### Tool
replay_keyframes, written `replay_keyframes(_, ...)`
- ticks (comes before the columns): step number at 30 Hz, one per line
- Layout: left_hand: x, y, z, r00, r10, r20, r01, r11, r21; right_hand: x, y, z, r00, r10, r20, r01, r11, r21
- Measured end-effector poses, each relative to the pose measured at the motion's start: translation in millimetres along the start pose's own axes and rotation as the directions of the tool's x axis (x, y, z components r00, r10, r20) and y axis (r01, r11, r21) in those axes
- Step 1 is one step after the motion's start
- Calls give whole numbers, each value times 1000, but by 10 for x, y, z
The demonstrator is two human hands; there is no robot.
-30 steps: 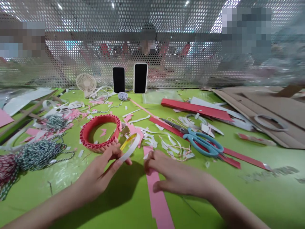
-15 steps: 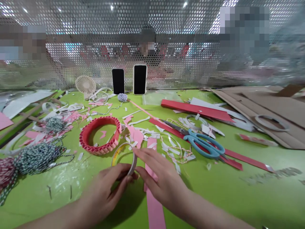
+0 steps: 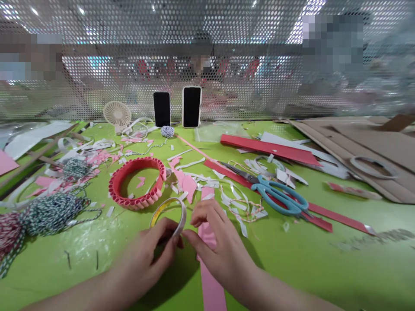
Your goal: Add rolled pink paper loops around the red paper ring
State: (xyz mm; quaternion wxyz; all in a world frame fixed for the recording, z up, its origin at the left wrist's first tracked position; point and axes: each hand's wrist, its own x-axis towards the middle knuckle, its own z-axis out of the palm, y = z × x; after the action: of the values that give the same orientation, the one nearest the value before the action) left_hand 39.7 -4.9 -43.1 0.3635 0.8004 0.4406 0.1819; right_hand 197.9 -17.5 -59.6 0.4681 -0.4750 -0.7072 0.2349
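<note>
A narrow white tape ring [image 3: 183,216] with a yellow inner side is pinched between the thumb and fingers of my left hand [image 3: 152,250]. Just right of the ring is my right hand [image 3: 220,246], its fingers curled and its thumb pointing at the ring's edge, with a gap between thumb and forefinger. Under my right hand runs a pink paper strip [image 3: 212,285] toward the near edge. Behind the ring lies a red pleated paper ring [image 3: 121,196]. Blue-handled scissors [image 3: 279,196] rest on red strips to the right.
Balls of twine [image 3: 52,214] and paper scraps [image 3: 100,157] cover the left. Two phones [image 3: 192,107] and a small fan [image 3: 117,114] stand by the mesh screen [image 3: 253,101]. Cardboard [image 3: 366,147] lies at right. People are behind the mesh.
My right hand's fingers have pulled back from the top of the tape ring and curled. A small white tab now sticks up at the ring's upper edge. My left hand still holds the ring.
</note>
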Motion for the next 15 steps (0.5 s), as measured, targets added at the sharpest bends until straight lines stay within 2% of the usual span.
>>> replay_keyframes(3,17,18,-10,1000,-14,28,14,1000,15,-2,-22,-5,999,-51,9,50,995,88)
replay_keyframes(6,13,11,-7,999,-7,41,2,995,102,-19,-41,1,995,-91,38,84,984,158)
replay_keyframes(10,-14,-1,6,997,46,56,-57,974,219,-29,-53,-5,990,-123,63,112,981,161)
replay_keyframes(13,-36,17,-8,990,142,19,-142,961,237,-31,-60,-31,967,-249,56,244,966,86)
replay_keyframes(15,-41,23,-45,977,213,-25,-201,951,236,-47,-69,-46,932,-360,47,359,933,30)
